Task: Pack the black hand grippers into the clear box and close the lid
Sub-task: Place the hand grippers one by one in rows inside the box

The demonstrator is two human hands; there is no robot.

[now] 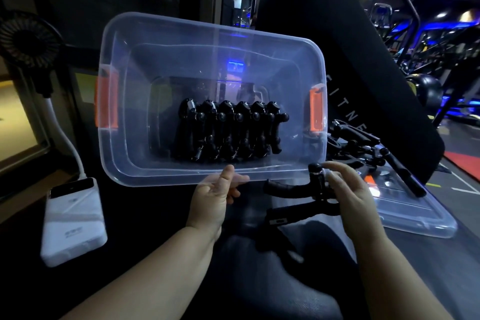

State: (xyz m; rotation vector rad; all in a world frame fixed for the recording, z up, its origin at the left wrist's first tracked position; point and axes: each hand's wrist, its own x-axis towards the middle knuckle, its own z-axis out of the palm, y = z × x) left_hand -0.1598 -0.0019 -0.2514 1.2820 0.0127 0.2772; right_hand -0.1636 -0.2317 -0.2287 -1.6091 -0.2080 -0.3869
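Observation:
The clear box with orange latches stands open in the middle of the view. Several black hand grippers lie in a row on its floor. My left hand grips the box's near rim, thumb over the edge. My right hand holds one black hand gripper by its top, just outside the box's near right corner, handles pointing left. A few more black grippers lie in a pile to the right of the box. The clear lid lies flat under and beyond my right hand.
A white power bank lies at the left with a white gooseneck fan rising from it. A black padded gym seat back stands behind the box. Gym machines fill the far right.

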